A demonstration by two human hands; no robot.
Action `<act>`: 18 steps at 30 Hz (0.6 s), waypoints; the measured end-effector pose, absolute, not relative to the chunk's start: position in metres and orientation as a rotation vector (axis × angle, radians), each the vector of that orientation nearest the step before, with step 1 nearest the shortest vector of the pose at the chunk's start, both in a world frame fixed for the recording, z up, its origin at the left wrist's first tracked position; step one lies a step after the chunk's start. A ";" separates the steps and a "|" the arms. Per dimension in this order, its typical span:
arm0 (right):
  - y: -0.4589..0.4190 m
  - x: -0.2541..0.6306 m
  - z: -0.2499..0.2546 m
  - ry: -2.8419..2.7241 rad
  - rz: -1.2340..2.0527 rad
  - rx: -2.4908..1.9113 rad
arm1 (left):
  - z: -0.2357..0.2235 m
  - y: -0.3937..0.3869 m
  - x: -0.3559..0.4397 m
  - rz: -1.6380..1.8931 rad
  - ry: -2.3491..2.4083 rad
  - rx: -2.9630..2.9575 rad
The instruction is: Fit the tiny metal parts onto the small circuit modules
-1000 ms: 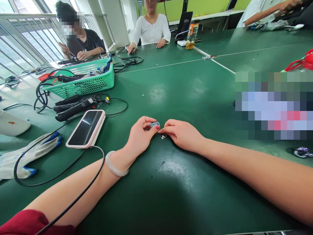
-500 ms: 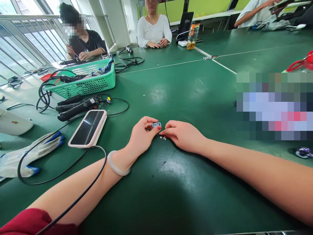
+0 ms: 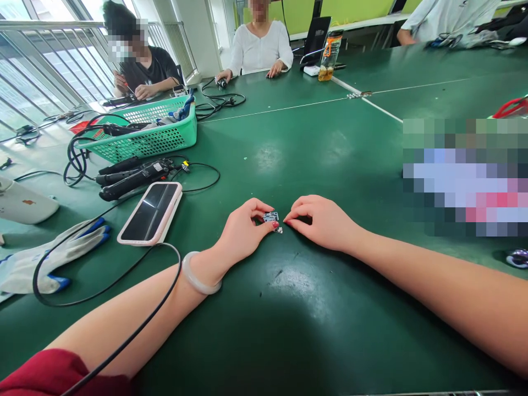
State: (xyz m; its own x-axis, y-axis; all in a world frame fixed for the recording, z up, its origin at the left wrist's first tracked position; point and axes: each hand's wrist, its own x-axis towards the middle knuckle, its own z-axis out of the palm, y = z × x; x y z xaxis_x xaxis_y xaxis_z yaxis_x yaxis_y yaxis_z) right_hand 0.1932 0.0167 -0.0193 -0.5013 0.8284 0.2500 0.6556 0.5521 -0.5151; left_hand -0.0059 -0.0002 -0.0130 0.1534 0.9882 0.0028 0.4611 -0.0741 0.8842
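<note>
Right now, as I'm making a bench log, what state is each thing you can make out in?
Left hand: pinching a small patterned piece.
Right hand: fingers curled, close to the piece; grip unclear.
Smartphone: face up, screen dark.
White-and-blue glove: unworn, lying on the table.
Green basket: open-topped, holding cables and other items.
Bottle: upright, partly filled.

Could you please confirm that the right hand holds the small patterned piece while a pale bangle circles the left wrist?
The hand is wrong: in the head view, the left hand holds the small patterned piece, while a pale bangle circles the left wrist.
</note>
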 end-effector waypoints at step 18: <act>0.019 0.197 -0.019 -2.393 0.440 -1.151 | -0.010 -0.002 -0.006 0.796 1.435 1.709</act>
